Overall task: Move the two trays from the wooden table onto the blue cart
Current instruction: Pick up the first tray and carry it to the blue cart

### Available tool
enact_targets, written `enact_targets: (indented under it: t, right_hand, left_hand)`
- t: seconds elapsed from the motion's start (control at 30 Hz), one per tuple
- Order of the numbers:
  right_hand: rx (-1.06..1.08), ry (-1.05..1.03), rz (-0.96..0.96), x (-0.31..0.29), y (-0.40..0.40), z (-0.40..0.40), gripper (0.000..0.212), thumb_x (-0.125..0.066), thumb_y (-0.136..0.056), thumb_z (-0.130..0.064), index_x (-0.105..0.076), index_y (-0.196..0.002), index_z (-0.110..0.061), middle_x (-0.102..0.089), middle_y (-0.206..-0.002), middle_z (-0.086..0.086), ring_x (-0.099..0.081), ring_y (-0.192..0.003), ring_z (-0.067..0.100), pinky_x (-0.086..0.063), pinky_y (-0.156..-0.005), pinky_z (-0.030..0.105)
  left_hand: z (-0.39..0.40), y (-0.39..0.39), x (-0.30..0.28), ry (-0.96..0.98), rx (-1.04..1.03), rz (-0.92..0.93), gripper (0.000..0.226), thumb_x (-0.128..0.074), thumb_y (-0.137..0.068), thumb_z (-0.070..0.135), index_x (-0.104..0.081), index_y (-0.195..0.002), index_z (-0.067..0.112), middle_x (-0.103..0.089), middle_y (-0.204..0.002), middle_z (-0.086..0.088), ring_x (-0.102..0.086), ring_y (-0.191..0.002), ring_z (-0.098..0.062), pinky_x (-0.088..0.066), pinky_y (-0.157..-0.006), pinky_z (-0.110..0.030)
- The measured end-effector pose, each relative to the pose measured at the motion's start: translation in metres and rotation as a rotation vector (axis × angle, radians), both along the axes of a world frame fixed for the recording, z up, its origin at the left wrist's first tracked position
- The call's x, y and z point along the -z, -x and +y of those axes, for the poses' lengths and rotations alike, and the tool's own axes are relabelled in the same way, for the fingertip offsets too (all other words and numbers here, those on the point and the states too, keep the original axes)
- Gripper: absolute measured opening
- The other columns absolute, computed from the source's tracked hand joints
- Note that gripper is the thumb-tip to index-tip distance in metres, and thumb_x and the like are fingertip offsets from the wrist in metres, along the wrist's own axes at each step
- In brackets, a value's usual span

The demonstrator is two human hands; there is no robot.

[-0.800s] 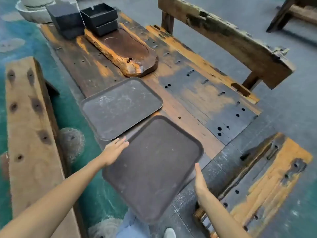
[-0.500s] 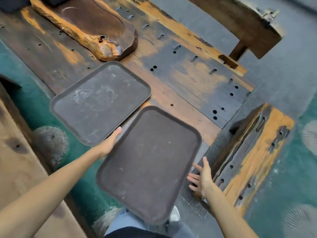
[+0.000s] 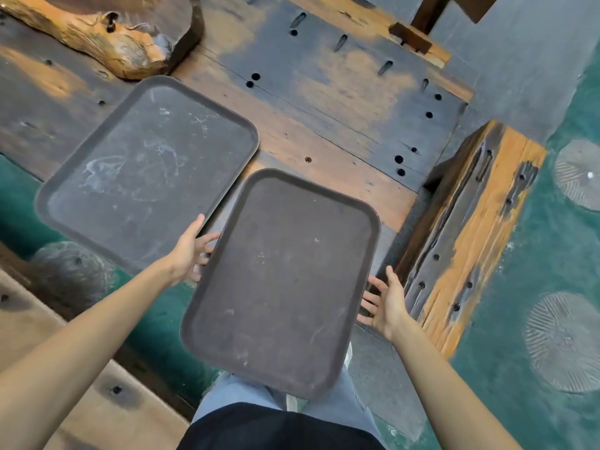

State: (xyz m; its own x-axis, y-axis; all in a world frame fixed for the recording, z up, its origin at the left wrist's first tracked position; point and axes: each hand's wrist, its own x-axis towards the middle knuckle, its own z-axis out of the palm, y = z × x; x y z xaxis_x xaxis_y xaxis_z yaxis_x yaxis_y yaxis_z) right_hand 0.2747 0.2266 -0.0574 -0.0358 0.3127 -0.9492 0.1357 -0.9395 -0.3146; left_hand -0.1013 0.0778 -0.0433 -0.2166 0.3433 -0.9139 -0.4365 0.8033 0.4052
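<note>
Two dark rectangular trays lie on the worn wooden table [image 3: 324, 108]. The near tray [image 3: 282, 280] hangs over the table's front edge above my legs. The scratched far tray [image 3: 146, 170] sits to its left and also juts over the edge. My left hand [image 3: 191, 251] is at the near tray's left rim, fingers spread and slipping beneath it, thumb over the far tray's corner. My right hand [image 3: 386, 303] is at the near tray's right rim, palm up, fingers apart and reaching under. Neither hand is closed on the tray. No blue cart is in view.
A raw-edged wooden slab [image 3: 107, 37] lies on the table behind the far tray. A wooden bench end [image 3: 470, 235] stands close to my right hand. Another plank bench [image 3: 65, 368] runs along my left. The floor is green and grey.
The view has tilted down and closer. My left hand has slid from the far tray's corner to the near tray's left rim. My right hand has come nearer its right rim.
</note>
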Motion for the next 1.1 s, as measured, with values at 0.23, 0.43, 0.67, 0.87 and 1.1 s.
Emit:
enact_targets:
  t: [0.23, 0.43, 0.67, 0.87, 1.1]
  right_hand:
    - [0.002, -0.024, 0.046, -0.003, -0.002, -0.003, 0.069, -0.03, -0.092, -0.076, -0.054, -0.138, -0.029, -0.063, -0.132, 0.012, -0.06, -0.12, 0.029, -0.049, -0.095, 0.051]
    - [-0.076, -0.052, 0.076, -0.012, -0.019, 0.003, 0.076, -0.016, -0.092, -0.078, -0.057, -0.136, -0.031, -0.065, -0.131, 0.012, -0.057, -0.124, 0.028, -0.044, -0.102, 0.051]
    - [-0.243, -0.075, 0.113, -0.019, -0.047, 0.028, 0.076, -0.016, -0.092, -0.079, -0.055, -0.138, -0.033, -0.06, -0.136, 0.011, -0.052, -0.129, 0.025, -0.041, -0.097, 0.051]
    - [-0.436, -0.054, 0.196, -0.021, -0.071, 0.058, 0.075, -0.019, -0.09, -0.081, -0.062, -0.131, -0.034, -0.067, -0.125, 0.009, -0.058, -0.12, 0.022, -0.044, -0.09, 0.05]
    - [-0.67, -0.021, 0.259, -0.047, -0.085, 0.064, 0.075, -0.023, -0.089, -0.079, -0.069, -0.12, -0.029, -0.067, -0.124, 0.011, -0.059, -0.119, 0.026, -0.04, -0.097, 0.056]
  left_hand:
    - [0.003, 0.002, -0.001, 0.014, -0.036, -0.013, 0.082, -0.023, -0.079, 0.088, -0.062, -0.123, 0.031, -0.045, -0.079, 0.0, -0.038, -0.061, -0.019, -0.031, -0.058, -0.029]
    - [-0.017, -0.017, -0.007, -0.01, -0.031, 0.019, 0.081, -0.027, -0.076, 0.089, -0.068, -0.112, 0.029, -0.055, -0.071, 0.002, -0.053, -0.064, -0.021, -0.039, -0.066, -0.037]
    - [-0.068, -0.067, -0.024, -0.071, -0.159, -0.01, 0.084, -0.035, -0.066, 0.093, -0.072, -0.115, 0.035, -0.062, -0.087, -0.002, -0.056, -0.093, -0.028, -0.044, -0.082, -0.05]
    - [-0.128, -0.145, -0.038, -0.113, -0.358, -0.005, 0.088, -0.033, -0.066, 0.095, -0.067, -0.126, 0.039, -0.055, -0.11, -0.007, -0.054, -0.103, -0.03, -0.045, -0.089, -0.055]
    - [-0.203, -0.253, -0.051, -0.172, -0.628, -0.015, 0.077, -0.039, -0.069, 0.09, -0.073, -0.118, 0.041, -0.062, -0.109, -0.006, -0.062, -0.095, -0.027, -0.049, -0.085, -0.054]
